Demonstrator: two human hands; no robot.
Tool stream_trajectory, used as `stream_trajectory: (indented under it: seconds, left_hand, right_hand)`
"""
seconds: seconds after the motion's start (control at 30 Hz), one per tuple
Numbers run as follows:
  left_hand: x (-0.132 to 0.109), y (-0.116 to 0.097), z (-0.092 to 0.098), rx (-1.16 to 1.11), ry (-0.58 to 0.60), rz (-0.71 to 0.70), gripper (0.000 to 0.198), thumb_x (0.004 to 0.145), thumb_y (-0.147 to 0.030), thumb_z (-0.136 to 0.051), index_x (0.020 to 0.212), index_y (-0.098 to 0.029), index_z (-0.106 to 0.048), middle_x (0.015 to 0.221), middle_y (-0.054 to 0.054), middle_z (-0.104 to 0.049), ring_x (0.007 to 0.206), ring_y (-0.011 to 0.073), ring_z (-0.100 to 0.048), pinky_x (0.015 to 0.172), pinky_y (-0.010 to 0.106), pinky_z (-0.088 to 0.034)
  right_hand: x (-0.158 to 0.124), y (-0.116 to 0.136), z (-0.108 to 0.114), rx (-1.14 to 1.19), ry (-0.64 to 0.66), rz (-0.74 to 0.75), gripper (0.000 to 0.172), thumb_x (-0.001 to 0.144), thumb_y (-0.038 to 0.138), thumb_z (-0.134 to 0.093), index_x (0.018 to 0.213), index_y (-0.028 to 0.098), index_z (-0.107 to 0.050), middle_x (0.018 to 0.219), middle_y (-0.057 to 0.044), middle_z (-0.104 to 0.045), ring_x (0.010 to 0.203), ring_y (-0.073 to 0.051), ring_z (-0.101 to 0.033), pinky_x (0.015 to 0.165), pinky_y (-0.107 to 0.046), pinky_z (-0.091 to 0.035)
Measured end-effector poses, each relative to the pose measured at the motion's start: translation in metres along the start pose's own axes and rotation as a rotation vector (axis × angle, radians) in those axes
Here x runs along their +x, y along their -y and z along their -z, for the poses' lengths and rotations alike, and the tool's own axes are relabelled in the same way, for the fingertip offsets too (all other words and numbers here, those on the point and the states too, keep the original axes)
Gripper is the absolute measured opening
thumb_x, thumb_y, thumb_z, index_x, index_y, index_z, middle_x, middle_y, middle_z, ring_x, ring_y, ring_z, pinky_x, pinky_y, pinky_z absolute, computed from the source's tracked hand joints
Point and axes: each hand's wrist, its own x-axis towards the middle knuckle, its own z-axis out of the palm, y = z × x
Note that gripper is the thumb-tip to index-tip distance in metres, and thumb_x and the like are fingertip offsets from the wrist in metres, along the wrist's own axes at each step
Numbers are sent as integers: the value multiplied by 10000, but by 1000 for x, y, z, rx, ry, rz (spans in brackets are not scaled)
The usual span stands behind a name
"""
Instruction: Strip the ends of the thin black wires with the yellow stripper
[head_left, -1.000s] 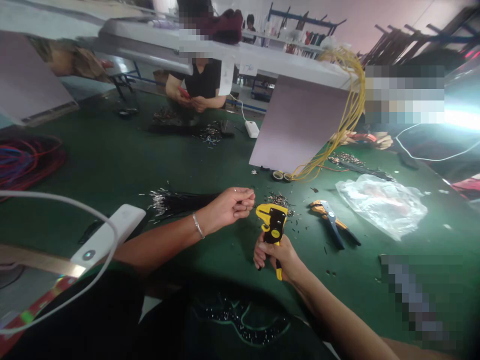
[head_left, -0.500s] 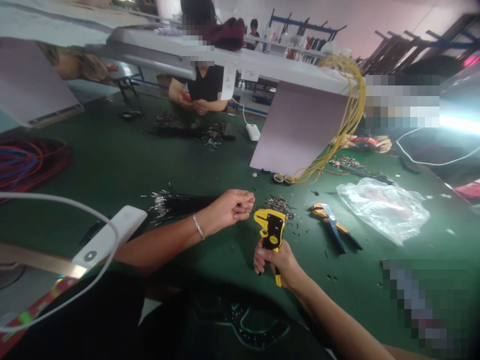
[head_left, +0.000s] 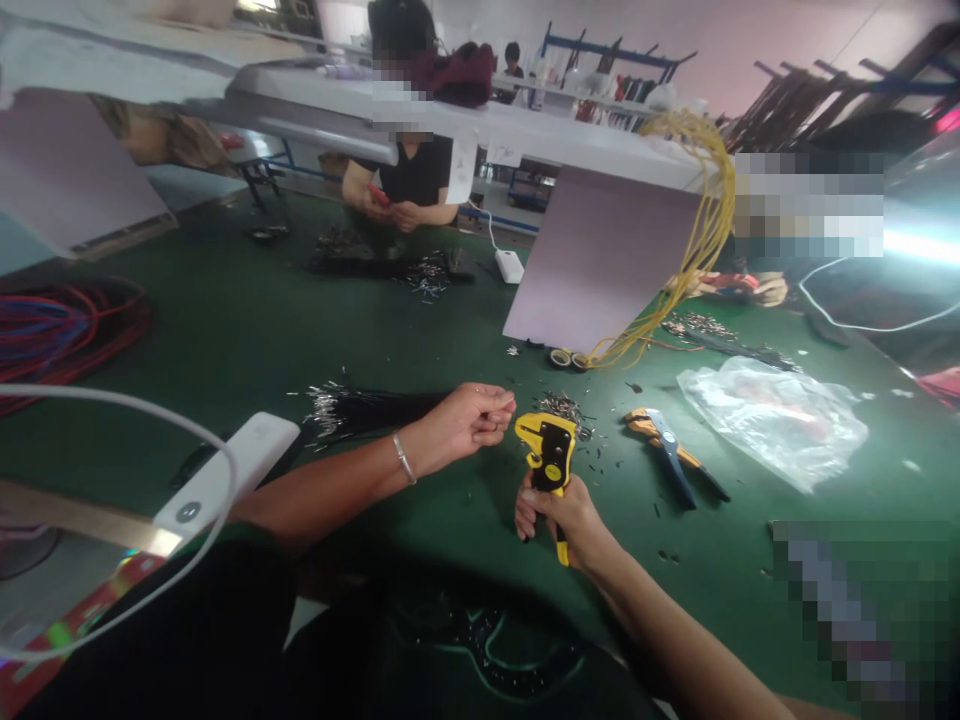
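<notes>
My right hand point(head_left: 559, 515) is wrapped round the handles of a yellow and black wire stripper point(head_left: 553, 445), held upright with its jaws facing left. My left hand point(head_left: 480, 415), a bangle on its wrist, is closed in a pinch just left of the jaws; what sits between its fingertips is too small to make out. Behind the left wrist lies a bundle of black wires point(head_left: 375, 410) with pale metallic ends at its left. A small pile of cut wire pieces point(head_left: 562, 406) is scattered just beyond the stripper.
An orange and blue hand tool point(head_left: 666, 448) and a clear plastic bag point(head_left: 776, 420) lie to the right. Yellow wires point(head_left: 701, 235) hang from the shelf. A white power strip point(head_left: 229, 470) is at left, near red and blue wire coils point(head_left: 56, 325). Two co-workers hold red-handled tools across the green table.
The whole view has shifted slightly. Both hands keep nearly the same pose, with the stripper beside the left fingertips.
</notes>
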Motion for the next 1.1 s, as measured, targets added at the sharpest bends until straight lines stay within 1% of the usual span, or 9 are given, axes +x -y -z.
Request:
stream_trajectory:
  seconds: [0.1, 0.2, 0.3, 0.33, 0.47, 0.7, 0.87, 1.0, 1.1]
  left_hand:
    - [0, 1, 1, -3, -9, -25, 217, 837, -121, -569, 628, -108, -513, 499, -51, -355, 373, 16, -262, 329, 125, -177]
    - [1, -3, 4, -40, 45, -16, 218, 832, -100, -561, 623, -111, -500, 509, -48, -370, 373, 9, -241, 331, 126, -183]
    - [2, -5, 4, -25, -17, -7, 228, 833, -81, -543, 612, -110, -495, 505, -50, -360, 373, 10, -241, 330, 123, -169]
    - [1, -5, 3, -17, -39, -2, 233, 834, -80, -538, 608, -109, -495, 500, -52, -356, 370, 9, -235, 329, 123, -165]
    - [-1, -3, -1, 4, -35, -3, 231, 847, -95, -541, 617, -102, -514, 499, -43, -362, 375, 16, -266, 331, 124, -171]
    - [4, -4, 3, 6, -56, 20, 255, 863, -81, -501, 609, -112, -502, 482, -53, -340, 357, 8, -208, 326, 122, -172]
    - [3, 0, 3, 8, -37, 54, 248, 867, -96, -504, 620, -115, -497, 491, -52, -344, 361, 15, -239, 325, 121, -178]
    - [3, 0, 3, -2, -34, 44, 223, 852, -90, -521, 632, -114, -500, 499, -54, -351, 362, 14, -235, 321, 122, -172]
    - [5, -1, 5, 7, -53, 34, 233, 862, -93, -508, 630, -110, -506, 490, -57, -340, 357, 12, -224, 321, 124, -170]
  right_hand:
    - [1, 0, 1, -1, 19, -4, 269, 694, 290, -805, 706, 156, -572, 481, 40, -538, 396, -125, -508, 428, -288, -471]
    - [-1, -3, 1, -14, 34, 0, 258, 710, 287, -796, 707, 154, -575, 486, 39, -540, 403, -123, -510, 435, -289, -474]
    - [-1, -6, 2, -21, 82, -21, 273, 696, 298, -807, 695, 147, -579, 486, 35, -541, 403, -122, -512, 433, -288, -476]
    - [0, -6, 2, -23, 78, -18, 277, 692, 301, -810, 694, 146, -580, 485, 34, -544, 400, -122, -513, 429, -286, -475]
    - [3, -5, 5, -7, 14, 17, 289, 676, 306, -819, 700, 150, -577, 473, 37, -545, 382, -126, -511, 410, -284, -466]
    - [-1, -6, 1, 41, 43, -62, 286, 677, 295, -814, 734, 158, -569, 476, 47, -542, 386, -115, -502, 418, -277, -467]
    - [4, -5, 3, -46, -26, -14, 304, 651, 322, -813, 693, 162, -558, 450, 50, -528, 374, -114, -490, 407, -271, -455]
    - [5, -7, 3, -117, -66, 0, 300, 648, 343, -791, 683, 167, -551, 438, 55, -519, 366, -112, -486, 407, -265, -445]
    - [6, -12, 3, -174, -107, 17, 288, 652, 346, -764, 678, 180, -531, 409, 65, -507, 331, -102, -451, 371, -245, -400]
